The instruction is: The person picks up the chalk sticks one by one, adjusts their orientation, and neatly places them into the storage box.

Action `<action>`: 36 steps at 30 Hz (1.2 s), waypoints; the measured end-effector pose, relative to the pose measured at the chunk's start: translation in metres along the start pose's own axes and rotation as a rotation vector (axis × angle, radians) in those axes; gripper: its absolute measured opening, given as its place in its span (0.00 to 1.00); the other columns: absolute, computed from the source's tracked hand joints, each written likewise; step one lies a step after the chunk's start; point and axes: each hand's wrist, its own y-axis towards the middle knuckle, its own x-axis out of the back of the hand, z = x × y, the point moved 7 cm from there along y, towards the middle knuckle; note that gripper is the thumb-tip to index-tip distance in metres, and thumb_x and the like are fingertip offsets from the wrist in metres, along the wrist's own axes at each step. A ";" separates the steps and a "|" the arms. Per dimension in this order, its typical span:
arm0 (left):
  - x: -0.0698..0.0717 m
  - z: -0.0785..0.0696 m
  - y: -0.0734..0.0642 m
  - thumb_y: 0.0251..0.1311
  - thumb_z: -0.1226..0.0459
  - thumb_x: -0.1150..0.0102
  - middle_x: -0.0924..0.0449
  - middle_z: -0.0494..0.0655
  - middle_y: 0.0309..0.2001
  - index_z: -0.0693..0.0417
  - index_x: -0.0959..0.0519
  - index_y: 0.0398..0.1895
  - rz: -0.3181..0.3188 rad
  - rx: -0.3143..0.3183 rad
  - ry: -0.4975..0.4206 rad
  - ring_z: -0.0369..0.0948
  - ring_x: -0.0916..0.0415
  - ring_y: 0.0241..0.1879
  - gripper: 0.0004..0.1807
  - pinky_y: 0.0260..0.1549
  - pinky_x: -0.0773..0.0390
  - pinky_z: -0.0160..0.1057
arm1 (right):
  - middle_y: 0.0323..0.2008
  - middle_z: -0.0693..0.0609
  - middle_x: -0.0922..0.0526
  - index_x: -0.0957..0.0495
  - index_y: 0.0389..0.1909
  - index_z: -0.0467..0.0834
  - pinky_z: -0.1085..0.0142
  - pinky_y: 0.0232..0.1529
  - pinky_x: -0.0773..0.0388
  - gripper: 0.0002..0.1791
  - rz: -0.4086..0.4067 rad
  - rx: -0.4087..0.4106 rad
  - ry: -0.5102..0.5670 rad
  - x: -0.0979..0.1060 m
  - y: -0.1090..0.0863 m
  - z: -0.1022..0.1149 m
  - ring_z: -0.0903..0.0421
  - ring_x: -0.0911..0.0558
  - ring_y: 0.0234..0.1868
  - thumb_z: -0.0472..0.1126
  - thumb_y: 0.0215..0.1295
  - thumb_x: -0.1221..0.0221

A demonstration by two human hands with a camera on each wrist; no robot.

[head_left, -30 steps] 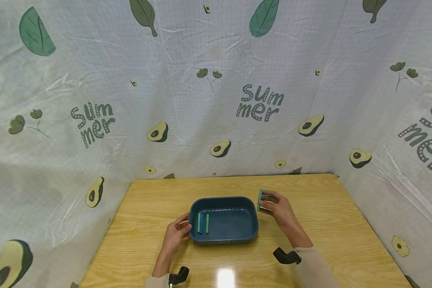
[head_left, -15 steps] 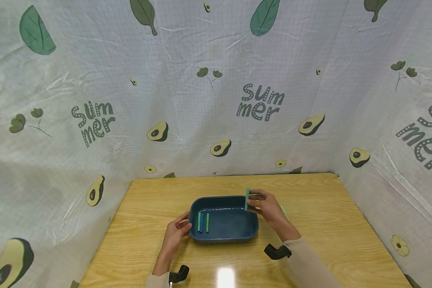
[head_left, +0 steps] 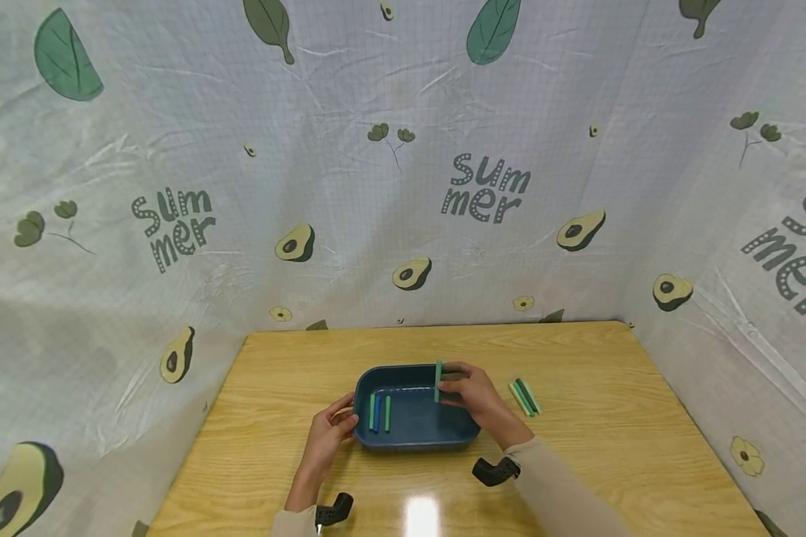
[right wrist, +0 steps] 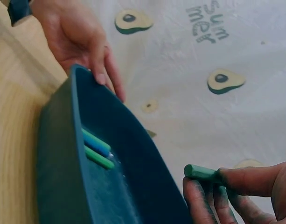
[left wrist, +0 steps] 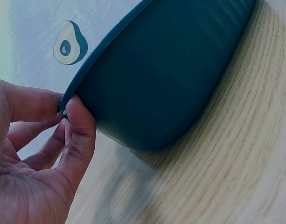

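Note:
A dark blue rectangular bin (head_left: 413, 446) stands on the table. My left hand (head_left: 325, 432) pinches its left rim between thumb and fingers, as the left wrist view also shows. Inside, toward the left end, lie two green chalk sticks (head_left: 387, 414) and a blue chalk stick (head_left: 377, 414), side by side. Over the bin's right half, my right hand (head_left: 470, 391) pinches a green chalk stick (right wrist: 201, 173) between thumb and fingertips. Green dust marks those fingers (right wrist: 196, 200). The bin's far right corner is partly hidden behind this hand.
Several more chalk sticks (head_left: 525, 397), light and dark green, lie together on the wooden table (head_left: 598, 418) right of the bin. A white patterned sheet (head_left: 349, 171) hangs behind the table and along both sides.
My right hand has carried the green chalk stick leftward, from beyond the bin's right end to over its inside. The sticks on the table have come into view. My left hand stays put.

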 end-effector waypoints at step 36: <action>-0.001 0.000 0.000 0.66 0.75 0.47 0.30 0.64 0.61 0.62 0.31 0.68 -0.010 0.003 0.014 0.37 0.24 0.44 0.26 0.35 0.20 0.33 | 0.34 0.42 0.17 0.29 0.60 0.30 0.55 0.36 0.15 0.28 0.045 -0.147 -0.103 -0.062 0.026 -0.053 0.53 0.16 0.30 0.26 0.55 0.38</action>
